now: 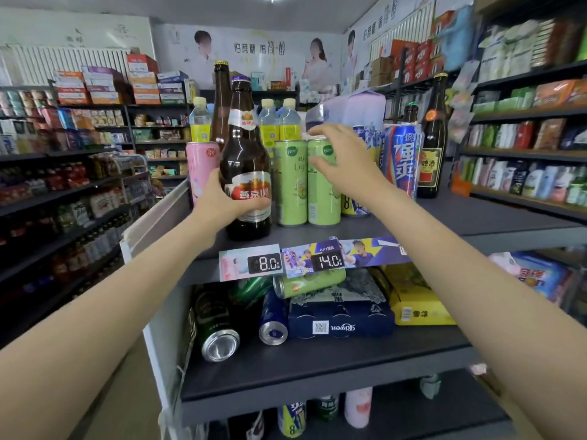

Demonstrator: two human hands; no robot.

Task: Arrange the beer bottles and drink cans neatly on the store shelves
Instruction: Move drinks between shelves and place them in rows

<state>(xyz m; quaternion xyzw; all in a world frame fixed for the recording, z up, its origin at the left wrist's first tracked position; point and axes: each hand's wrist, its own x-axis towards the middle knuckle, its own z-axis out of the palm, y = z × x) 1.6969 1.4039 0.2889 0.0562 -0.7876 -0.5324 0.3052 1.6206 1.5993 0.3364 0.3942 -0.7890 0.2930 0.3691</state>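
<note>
The dark top shelf (476, 217) carries a brown beer bottle (246, 173), a pink can (200, 169), two green cans (305, 182), blue cans (401, 160) and a dark bottle (433, 138), all upright. On the shelf below (317, 363), cans (273, 319) lie on their sides beside a blue pack (341, 322).

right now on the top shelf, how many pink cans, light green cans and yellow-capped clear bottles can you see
tall pink drink can: 1
tall light green drink cans: 2
clear plastic bottles with yellow caps: 3
total: 6

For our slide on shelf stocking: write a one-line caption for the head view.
Left hand grips a brown beer bottle on the top shelf; right hand reaches over two green cans.
</note>
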